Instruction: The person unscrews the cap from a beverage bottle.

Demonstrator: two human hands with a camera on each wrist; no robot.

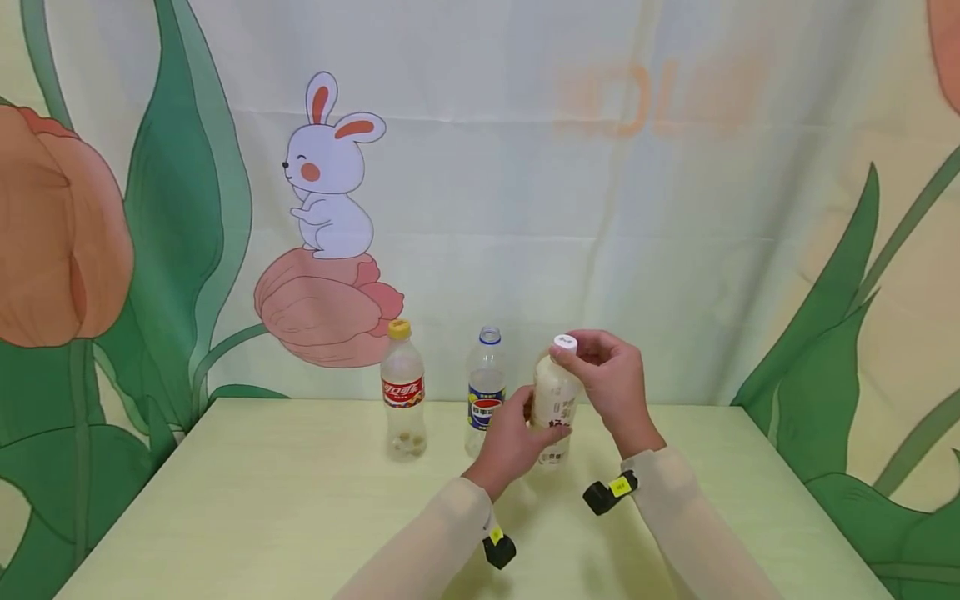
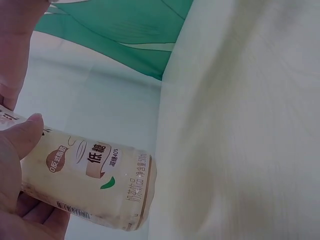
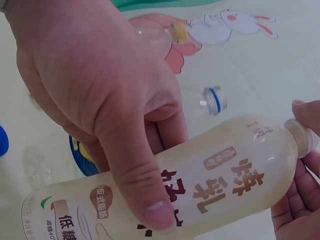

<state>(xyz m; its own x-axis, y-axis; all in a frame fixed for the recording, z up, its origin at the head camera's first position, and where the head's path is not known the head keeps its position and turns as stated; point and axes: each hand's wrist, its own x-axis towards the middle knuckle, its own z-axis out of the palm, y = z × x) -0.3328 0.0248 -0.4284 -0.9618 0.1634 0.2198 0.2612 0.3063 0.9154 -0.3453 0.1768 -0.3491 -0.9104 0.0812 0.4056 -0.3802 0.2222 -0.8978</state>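
A milk-tea bottle [image 1: 555,400] with a cream-coloured label stands on the table at the back, right of centre. My left hand [image 1: 517,437] grips its body, thumb across the front and fingers behind. At the top, my right hand [image 1: 611,375] pinches the white cap [image 1: 566,342], which sits on the neck. The right wrist view shows the left hand [image 3: 115,100] over the label and the right fingers [image 3: 295,205] around the cap. In the left wrist view the bottle's lower part [image 2: 95,175] carries printed text.
Left of the held bottle stands an uncapped Pepsi bottle [image 1: 487,379] with a blue neck ring. Farther left is a Coca-Cola bottle [image 1: 403,396] with a yellow cap and small pieces inside. A blue cap-like thing [image 3: 3,141] shows at the edge. A printed curtain [image 1: 480,208] hangs behind the table [image 1: 262,517].
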